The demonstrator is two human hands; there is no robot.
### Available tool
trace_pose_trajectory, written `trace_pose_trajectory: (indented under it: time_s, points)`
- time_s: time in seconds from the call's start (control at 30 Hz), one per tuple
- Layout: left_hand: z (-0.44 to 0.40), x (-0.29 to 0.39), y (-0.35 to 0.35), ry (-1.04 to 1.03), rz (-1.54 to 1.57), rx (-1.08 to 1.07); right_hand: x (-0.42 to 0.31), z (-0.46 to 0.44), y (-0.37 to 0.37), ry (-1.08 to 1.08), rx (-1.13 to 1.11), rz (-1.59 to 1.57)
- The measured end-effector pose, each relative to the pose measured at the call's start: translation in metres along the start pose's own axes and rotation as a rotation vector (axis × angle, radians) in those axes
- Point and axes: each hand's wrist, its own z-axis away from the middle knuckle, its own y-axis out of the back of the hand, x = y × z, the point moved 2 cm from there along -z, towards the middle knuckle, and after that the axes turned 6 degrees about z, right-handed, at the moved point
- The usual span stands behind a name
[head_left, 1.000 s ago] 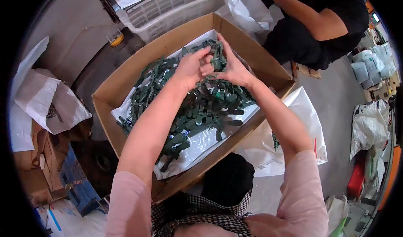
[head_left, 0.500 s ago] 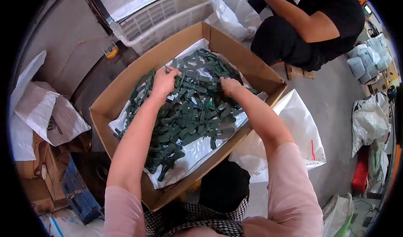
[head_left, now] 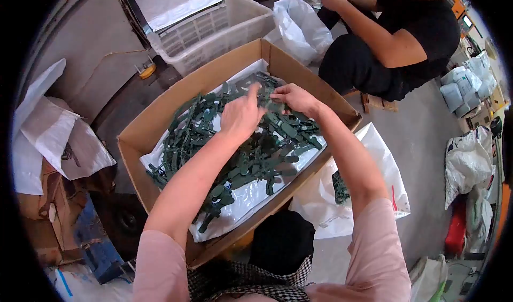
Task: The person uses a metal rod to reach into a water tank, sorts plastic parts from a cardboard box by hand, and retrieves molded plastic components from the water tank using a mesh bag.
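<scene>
Bulk of dark green pieces (head_left: 247,164) lies loose in carton (head_left: 283,68); smaller batch lies in white bag (head_left: 319,198) alongside. Your left hand (head_left: 240,117): fingers parted; your right hand (head_left: 300,100): fingertips gathered at pieces; grip of either cannot be told. Versus earlier frame, hands closer together, over heap's far part.

Lighting moderate and even; glare noted on the white plastic lining inside the cardboard box (head_left: 307,75), with shadow beneath its left side. Slight motion blur at the hands above the box. Wide-angle distortion bends surroundings outward, corners black.
</scene>
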Motion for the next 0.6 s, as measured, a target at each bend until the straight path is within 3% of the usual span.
trace_pose_trajectory:
  time_s: [0.13, 0.2, 0.27, 0.3, 0.47, 0.53, 0.57, 0.6]
  points:
    - [-0.011, -0.037, -0.002, 0.308, 0.044, 0.089, -0.008, 0.006, 0.001, 0.113, 0.023, 0.065]
    - [0.0, -0.038, 0.007, 0.241, -0.044, 0.114, -0.003, 0.004, 0.011, -0.058, 0.185, 0.101]
    - [0.012, -0.009, 0.029, 0.263, -0.183, 0.059, 0.002, 0.002, 0.014, -0.041, 0.15, 0.149]
    - [0.018, -0.004, 0.026, 0.119, -0.141, 0.115, 0.0, 0.002, 0.012, -0.036, 0.119, 0.115]
    - [0.003, 0.005, 0.016, 0.102, -0.048, 0.136, -0.016, 0.003, -0.006, 0.025, 0.061, 0.032]
    - [-0.007, 0.007, 0.014, 0.056, -0.071, 0.146, -0.032, 0.016, -0.017, 0.164, -0.007, 0.113]
    - [-0.01, 0.007, 0.011, -0.067, -0.077, 0.236, -0.05, 0.028, -0.016, 0.072, -0.026, 0.306]
    - [-0.017, -0.001, 0.006, -0.061, -0.072, 0.225, -0.042, 0.029, -0.019, 0.061, -0.031, 0.3]
